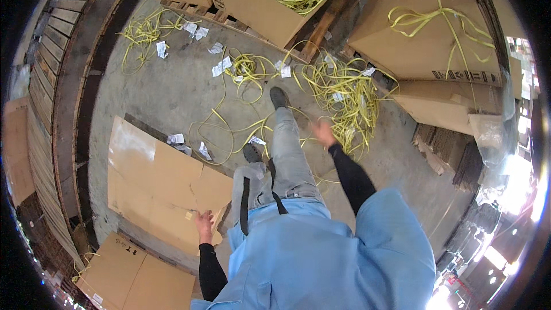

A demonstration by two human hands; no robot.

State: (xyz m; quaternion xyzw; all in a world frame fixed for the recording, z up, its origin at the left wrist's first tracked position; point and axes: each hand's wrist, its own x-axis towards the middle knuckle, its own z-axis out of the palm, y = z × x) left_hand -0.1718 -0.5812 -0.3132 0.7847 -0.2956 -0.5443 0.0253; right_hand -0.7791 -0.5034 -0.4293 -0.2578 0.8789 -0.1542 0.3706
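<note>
My left hand [204, 225] hangs above a flat cardboard sheet [155, 178] on the floor, its fingers apart and nothing visible in them. Farther forward, my right hand [323, 132] is smeared by motion, so its fingers do not show clearly. It is nearest to a tangled heap of yellow strapping [350, 100]. Looser loops of yellow strap [244, 69] lie around my feet, with white paper scraps [221, 66] among them. One dark shoe [279, 97] is stretched ahead, close to the loops.
A large cardboard box [258, 8] full of yellow strapping stands on a wooden pallet ahead. Stacked cartons [425, 40] tied with yellow strap are at the right. Another carton [132, 275] sits at the lower left. A slatted wooden structure [51, 80] runs along the left.
</note>
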